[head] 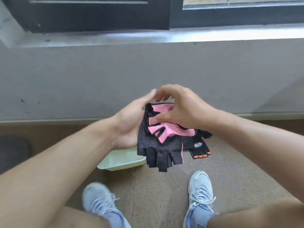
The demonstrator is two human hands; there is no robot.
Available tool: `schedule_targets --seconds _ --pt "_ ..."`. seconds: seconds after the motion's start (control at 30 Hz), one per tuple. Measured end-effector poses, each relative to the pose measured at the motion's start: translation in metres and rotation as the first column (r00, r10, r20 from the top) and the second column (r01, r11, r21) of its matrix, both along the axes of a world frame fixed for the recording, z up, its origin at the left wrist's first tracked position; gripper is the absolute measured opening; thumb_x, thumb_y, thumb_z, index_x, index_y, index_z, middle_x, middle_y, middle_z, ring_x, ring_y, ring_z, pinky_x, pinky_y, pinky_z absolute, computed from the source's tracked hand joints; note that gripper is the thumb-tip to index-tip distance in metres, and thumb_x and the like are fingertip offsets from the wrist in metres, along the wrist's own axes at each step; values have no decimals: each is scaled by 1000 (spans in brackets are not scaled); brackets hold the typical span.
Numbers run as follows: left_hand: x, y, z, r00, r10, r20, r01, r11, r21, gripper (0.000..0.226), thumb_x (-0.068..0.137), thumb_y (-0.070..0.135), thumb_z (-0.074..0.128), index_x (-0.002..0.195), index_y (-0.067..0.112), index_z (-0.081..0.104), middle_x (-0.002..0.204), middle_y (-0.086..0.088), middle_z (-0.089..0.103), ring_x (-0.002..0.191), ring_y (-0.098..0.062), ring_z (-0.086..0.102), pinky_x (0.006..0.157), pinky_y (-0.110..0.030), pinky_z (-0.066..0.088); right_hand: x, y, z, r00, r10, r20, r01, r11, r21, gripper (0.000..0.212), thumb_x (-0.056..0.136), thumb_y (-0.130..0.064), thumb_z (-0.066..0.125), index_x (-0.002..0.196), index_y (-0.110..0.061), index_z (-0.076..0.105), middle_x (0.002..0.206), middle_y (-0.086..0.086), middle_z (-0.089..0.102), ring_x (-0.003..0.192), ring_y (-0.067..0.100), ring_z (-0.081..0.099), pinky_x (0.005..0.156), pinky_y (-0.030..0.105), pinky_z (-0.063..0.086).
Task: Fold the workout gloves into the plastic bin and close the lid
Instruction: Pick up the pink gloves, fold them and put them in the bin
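I hold a pink-and-black fingerless workout glove (pixel 160 142) in the air with both hands. My left hand (pixel 130 124) grips its left edge from behind, and my right hand (pixel 179 107) presses its thumb on the pink mesh from above. The glove's finger stubs hang downward. A second black glove with orange fingertip trim (pixel 199 148) lies on the floor behind and to the right of it. A pale green plastic bin (pixel 121 160) sits open on the floor below my left hand. No lid is in view.
A grey wall with a window ledge (pixel 148 38) rises just beyond the gloves. My two feet in light blue sneakers (pixel 199 193) stand on the speckled floor near the bottom. A dark round object (pixel 14 150) lies at the far left.
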State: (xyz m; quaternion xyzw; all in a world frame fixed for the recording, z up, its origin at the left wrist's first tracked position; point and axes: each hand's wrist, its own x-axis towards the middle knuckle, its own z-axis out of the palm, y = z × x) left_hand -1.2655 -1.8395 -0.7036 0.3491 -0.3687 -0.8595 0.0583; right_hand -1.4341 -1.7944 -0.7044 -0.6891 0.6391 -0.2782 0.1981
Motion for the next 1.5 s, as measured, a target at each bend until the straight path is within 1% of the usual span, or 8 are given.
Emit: schedule_targets --seconds 0.17,0.3,0.43,0.63,0.9,1.13,1.33,1.5 --pt "-5 -2 -24 963 125 240 -67 970 -234 19 97 12 63 108 1 73 102 -21 77 84 -32 74 86 -45 60 -20 -9 -26 982 -8 191 -79 893 444 82 67 -45 91 138 -35 52 123 -16 66 104 2 68 93 24 54" --pt "-7 -15 -37 952 38 304 53 957 -286 25 98 6 61 120 -3 67 114 -28 73 91 -36 73 87 -49 61 -48 -12 -42 900 -83 428 -230 743 628 48 77 -27 85 117 -12 63 104 -2 77 91 15 74 79 26 59" --pt "1 -26 -47 953 34 303 55 958 -280 26 97 1 61 121 -4 66 116 -24 74 92 -33 74 81 -44 63 -66 -12 -49 768 -301 565 -173 752 636 14 83 -6 76 81 -11 62 80 8 74 69 18 73 59 24 60" --pt "13 -39 -55 952 132 277 -55 962 -268 34 94 -14 54 126 -6 63 123 -23 72 102 -31 72 78 -35 65 -74 -24 -45 411 -436 800 168 899 404 10 90 -11 70 100 -11 70 87 10 73 71 22 71 61 33 63" --pt "19 -43 -61 897 322 302 -219 919 -327 38 97 -14 43 124 -1 66 121 -22 72 111 -35 71 85 -42 60 -70 -1 -9 841 -96 533 -103 938 332 16 74 -29 77 85 -17 75 83 9 77 77 27 75 71 35 64" --pt "0 -15 -49 983 73 166 -31 970 -243 34 104 14 41 123 2 67 121 -24 72 113 -40 69 104 -53 49 -20 3 -6 909 70 412 -191 947 260 24 82 -16 81 104 -25 78 85 -12 79 75 0 73 70 17 58" --pt "-5 -6 -43 985 -172 -17 170 983 -68 79 101 64 24 138 4 58 136 -19 66 130 -34 60 111 -51 42 -17 0 -27 918 -121 376 41 976 214 28 78 -25 86 101 -22 69 86 -1 80 75 23 78 78 49 63" --pt "-4 -1 -45 987 -162 18 163 967 -194 42 104 30 50 138 8 58 135 -15 67 129 -30 62 115 -50 41 -13 0 -30 897 -131 422 23 968 251 24 81 -19 84 97 -15 67 88 10 80 72 23 76 77 50 63"
